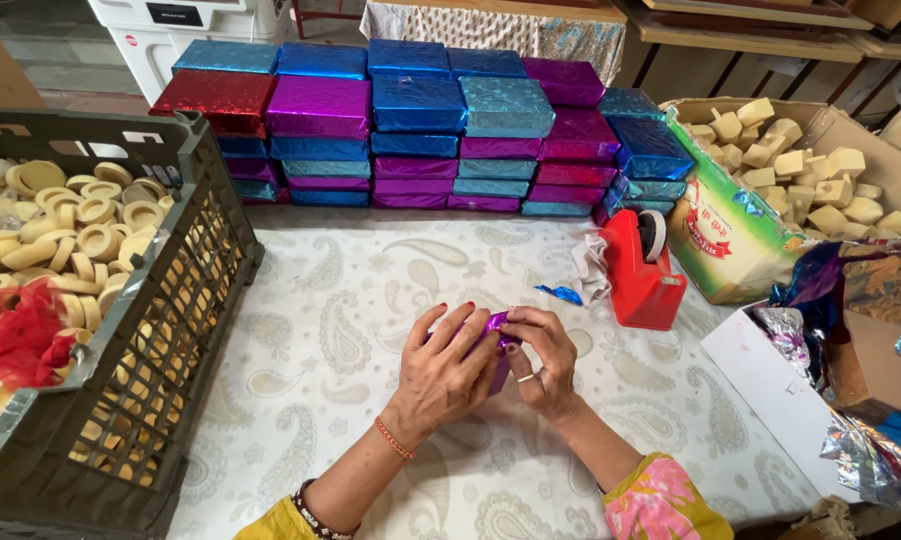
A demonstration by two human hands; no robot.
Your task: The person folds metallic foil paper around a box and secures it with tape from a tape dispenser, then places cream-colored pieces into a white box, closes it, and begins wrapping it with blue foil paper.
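We see our left hand (pixel 448 365) and right hand (pixel 542 362) pressed together over a small item wrapped in shiny purple foil (pixel 495 325), fingers curled and pinching its wrapping so that it sits between both palms, just above the white paisley-patterned tablecloth (pixel 330 330). Beyond our right hand stand a red plastic tape dispenser (pixel 640 270) and an open cardboard box of pale yellow soap blocks (pixel 800 160); well left of our left hand sits a dark green plastic crate of round cream soaps (pixel 170 330). Ahead of both hands rises a stack of flat boxes wrapped in blue, purple and red foil (pixel 420 125).
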